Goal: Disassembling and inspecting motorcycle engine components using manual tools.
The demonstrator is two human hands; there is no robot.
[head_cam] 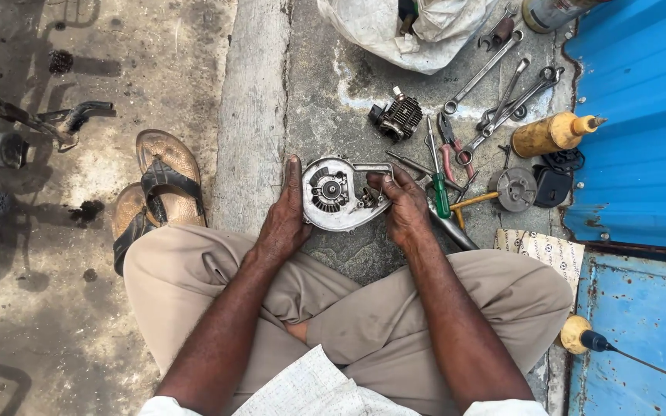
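A round silver metal engine housing [338, 194] with a finned rotor in its middle rests on the concrete in front of my crossed legs. My left hand [285, 214] grips its left rim, thumb up along the edge. My right hand [404, 205] holds its right side, fingers curled over a small dark part there. Just beyond, a small black finned engine cylinder [397, 117] lies on the ground.
Spanners [495, 91], pliers [450, 146], a green-handled screwdriver [439, 185], a yellow oil bottle [549, 134] and a dark round disc [515, 189] lie to the right. A blue metal wall [641, 123] bounds the right. Sandals [156, 192] lie left; a white sack [406, 31] sits ahead.
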